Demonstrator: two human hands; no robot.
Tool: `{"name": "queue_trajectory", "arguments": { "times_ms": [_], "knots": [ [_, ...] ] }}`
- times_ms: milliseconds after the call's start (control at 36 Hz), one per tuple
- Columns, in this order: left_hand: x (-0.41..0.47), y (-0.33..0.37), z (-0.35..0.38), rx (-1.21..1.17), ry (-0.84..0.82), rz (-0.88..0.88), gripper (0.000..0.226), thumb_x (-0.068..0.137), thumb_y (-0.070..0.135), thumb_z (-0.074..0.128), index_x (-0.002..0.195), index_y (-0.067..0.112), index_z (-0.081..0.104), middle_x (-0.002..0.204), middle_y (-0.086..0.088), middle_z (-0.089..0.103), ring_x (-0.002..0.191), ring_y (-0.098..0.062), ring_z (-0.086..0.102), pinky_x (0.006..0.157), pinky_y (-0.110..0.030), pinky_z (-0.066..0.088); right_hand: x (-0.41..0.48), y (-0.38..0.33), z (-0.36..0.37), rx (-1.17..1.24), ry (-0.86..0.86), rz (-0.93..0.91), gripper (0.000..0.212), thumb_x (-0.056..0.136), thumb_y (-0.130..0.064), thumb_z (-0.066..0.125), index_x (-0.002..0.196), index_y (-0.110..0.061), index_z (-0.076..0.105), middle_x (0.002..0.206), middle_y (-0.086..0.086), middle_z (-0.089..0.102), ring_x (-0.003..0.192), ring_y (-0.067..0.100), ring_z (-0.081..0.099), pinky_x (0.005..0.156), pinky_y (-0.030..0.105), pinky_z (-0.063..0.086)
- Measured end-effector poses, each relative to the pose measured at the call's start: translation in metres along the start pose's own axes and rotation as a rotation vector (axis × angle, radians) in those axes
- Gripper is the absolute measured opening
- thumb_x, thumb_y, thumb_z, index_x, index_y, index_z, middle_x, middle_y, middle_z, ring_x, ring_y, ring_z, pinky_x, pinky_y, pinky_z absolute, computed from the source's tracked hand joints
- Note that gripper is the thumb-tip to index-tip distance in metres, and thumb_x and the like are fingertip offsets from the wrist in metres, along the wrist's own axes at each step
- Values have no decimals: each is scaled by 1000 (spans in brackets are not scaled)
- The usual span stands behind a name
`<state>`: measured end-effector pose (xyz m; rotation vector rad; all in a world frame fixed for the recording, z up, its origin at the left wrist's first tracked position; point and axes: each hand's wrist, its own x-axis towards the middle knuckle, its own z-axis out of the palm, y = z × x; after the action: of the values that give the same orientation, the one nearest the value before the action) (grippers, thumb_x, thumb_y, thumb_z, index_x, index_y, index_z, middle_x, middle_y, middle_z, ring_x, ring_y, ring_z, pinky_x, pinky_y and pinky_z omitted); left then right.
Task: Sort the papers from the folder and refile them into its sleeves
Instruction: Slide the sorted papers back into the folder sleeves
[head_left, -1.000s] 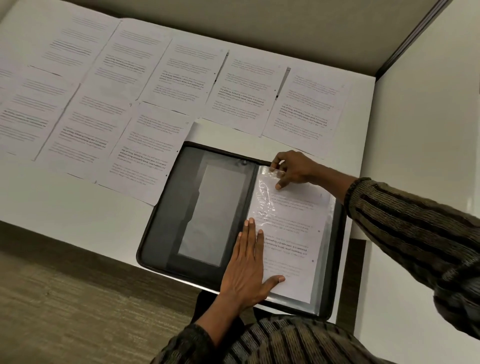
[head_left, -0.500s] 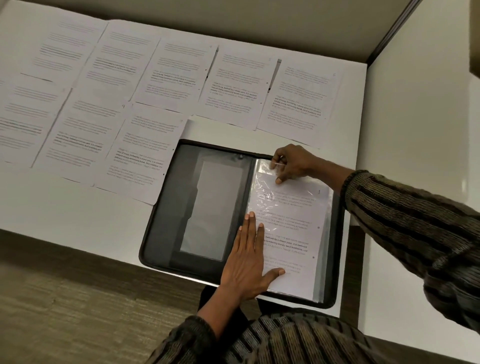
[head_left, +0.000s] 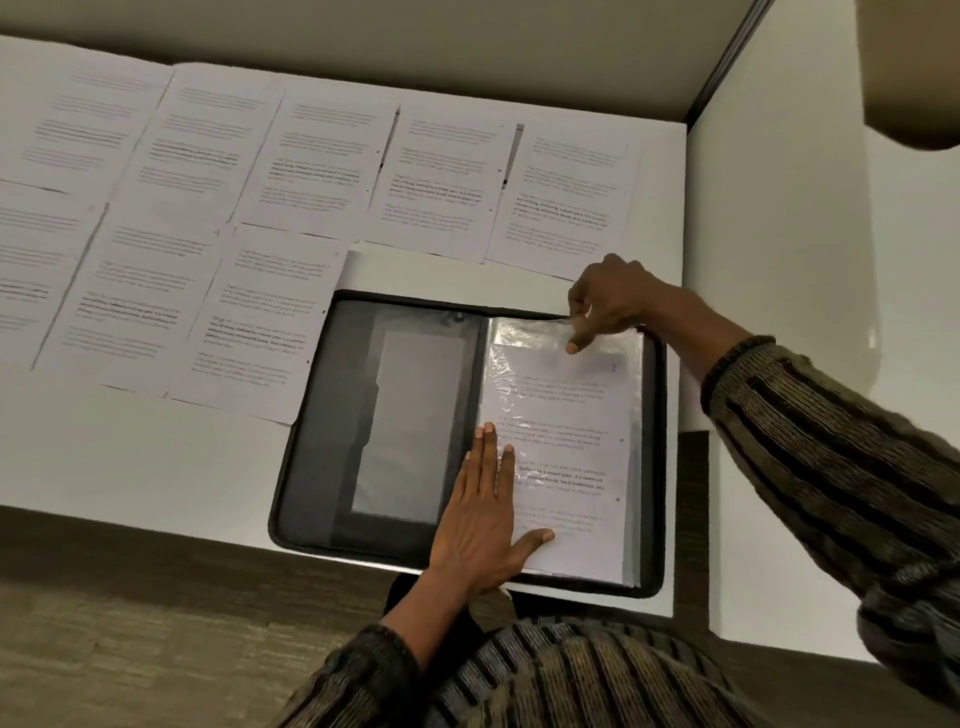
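- Head view, the task's things: the folder (head_left: 291, 467) lies open on the tabletop (head_left: 130, 457), its near edge at the tabletop's front edge. A clear sleeve (head_left: 524, 330) covers its right half. One printed sheet (head_left: 566, 415) sits almost fully inside that sleeve, with its top edge just below the sleeve's mouth.
- Head view, the grips: the left hand (head_left: 483, 514) lies flat with straight fingers, holding nothing, and presses the sheet's lower left part beside the spine. The right hand (head_left: 608, 301) is curled at the sleeve's far edge. Its grip appears narrow, pinching the plastic at the mouth, while its forefinger (head_left: 573, 347) points down onto the sheet's top edge.
- Head view, the relation that counts: the sheet's long axis runs from the far edge toward the person, and the sleeve opens at the far end. I judge the last push must go toward the person. The right hand is nearer the mouth and placed for it, while the left pins the sleeve.
- Head view, the rest: the loose papers (head_left: 270, 312) lie in two rows to the left and beyond the folder, nearer the left hand.
- Head view, hard to tell: glare and wrinkles blur the sleeve's left edge, and the right thumb is hidden, so the pinch is unconfirmed. The leftmost papers are cut off and the print is unreadable.
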<state>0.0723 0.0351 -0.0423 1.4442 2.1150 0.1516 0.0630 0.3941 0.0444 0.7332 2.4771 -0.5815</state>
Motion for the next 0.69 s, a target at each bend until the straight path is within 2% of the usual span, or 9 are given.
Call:
{"name": "queue_trajectory", "arguments": {
  "times_ms": [83,194,250,306,389,472,611,667,694],
  "knots": [
    [1,-2,0,8,-14,5,119,96,82,41,162,11,-27,164,-11,-45,155,-26,-37,129,-42,-12,-16,10,7,274,90,13,39,61,-48,99,76,-21,74,90,-7,73,103,16,63,91,38,50],
    [2,-5,-2,20,-41,3,111,101,75,41,163,12,-26,163,-9,-48,154,-24,-40,129,-40,-13,-40,18,36,610,324,145,45,64,-48,98,83,-18,70,86,-6,71,82,8,63,76,28,48],
    [2,-6,-4,21,-49,3,107,102,73,39,164,13,-24,162,-7,-49,153,-23,-41,126,-38,-17,-50,22,55,755,413,236,58,64,-53,97,105,-23,68,105,-4,68,94,9,63,80,29,52],
    [1,-7,-5,22,-53,9,105,103,72,39,164,13,-23,162,-7,-49,153,-22,-40,125,-37,-18,-61,26,73,829,413,301,84,64,-57,96,131,-29,55,122,-1,61,107,14,61,90,34,53],
    [2,-9,-7,26,-80,20,104,103,71,39,164,15,-24,162,-6,-49,154,-22,-40,124,-37,-19,-76,25,100,890,482,348,103,65,-49,98,147,-22,41,127,4,60,112,19,61,92,29,51],
    [3,-13,-10,44,-95,38,102,104,68,41,165,15,-22,163,-6,-48,154,-23,-39,127,-39,-15,-91,17,121,938,558,389,91,71,-38,97,142,-13,45,124,9,61,108,23,63,78,18,49],
    [3,-21,-12,-5,-102,62,101,104,66,46,167,19,-17,165,-1,-46,156,-20,-35,127,-37,-12,-119,-1,150,1002,550,443,59,82,-32,90,126,-13,57,108,-4,67,91,9,67,63,12,53],
    [3,-24,-13,-44,-86,67,99,103,64,50,169,20,-10,168,2,-41,158,-18,-30,130,-38,-6,-129,-6,162,1093,507,455,45,85,-31,87,121,-15,65,110,-4,74,92,12,74,70,18,60],
    [4,-26,-13,-74,-71,69,97,102,64,52,170,21,-3,170,2,-36,160,-18,-26,131,-38,-1,-135,-10,167,1137,483,448,37,87,-29,86,119,-18,70,111,-4,77,95,13,76,77,25,63]
  ]
}}
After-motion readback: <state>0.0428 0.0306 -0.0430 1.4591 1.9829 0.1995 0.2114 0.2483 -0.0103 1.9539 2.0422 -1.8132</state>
